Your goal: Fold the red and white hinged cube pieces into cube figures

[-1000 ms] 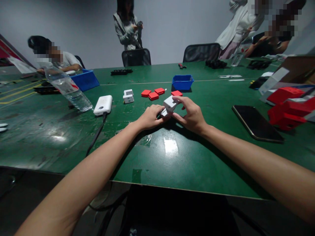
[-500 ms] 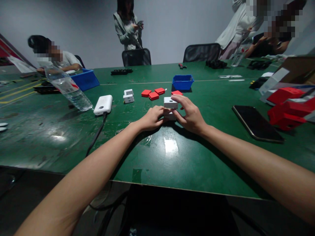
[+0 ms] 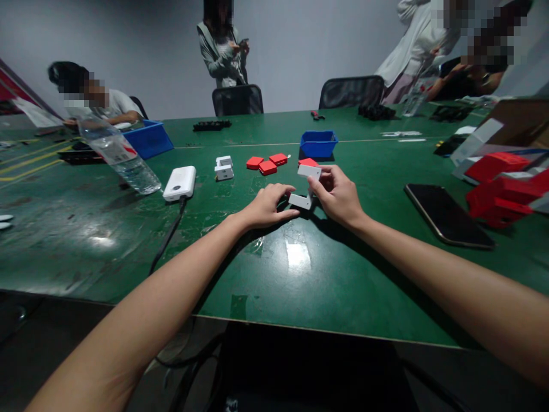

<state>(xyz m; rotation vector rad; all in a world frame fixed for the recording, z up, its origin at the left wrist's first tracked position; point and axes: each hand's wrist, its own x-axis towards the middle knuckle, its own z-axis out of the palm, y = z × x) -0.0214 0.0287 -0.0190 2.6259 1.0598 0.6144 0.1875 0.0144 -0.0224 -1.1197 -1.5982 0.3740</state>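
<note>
My right hand (image 3: 341,197) grips a white C-shaped plastic bracket (image 3: 300,201) by its upright side, thumb in front and fingers behind. The bracket is tilted, its gap facing left, low over the green table. At its lower left end is my left hand (image 3: 268,206), thumb and fingers apart; whether it touches the bracket I cannot tell. Behind the right hand lies a red block (image 3: 307,162), partly covered. Several more red blocks (image 3: 268,167) lie beyond my left hand, and a second white plastic part (image 3: 223,168) stands to their left.
A small blue bin (image 3: 318,144) stands behind the hands. On the left are a white power bank (image 3: 180,183) with a black cable, a tilted water bottle (image 3: 122,157) and a larger blue bin (image 3: 150,139). A phone (image 3: 448,216) and red parts (image 3: 500,200) lie right. Other people are across the table.
The white bracket has been turned and shifted slightly right in my right hand, so its gap now shows. My left hand's fingers have come off it and spread apart.
</note>
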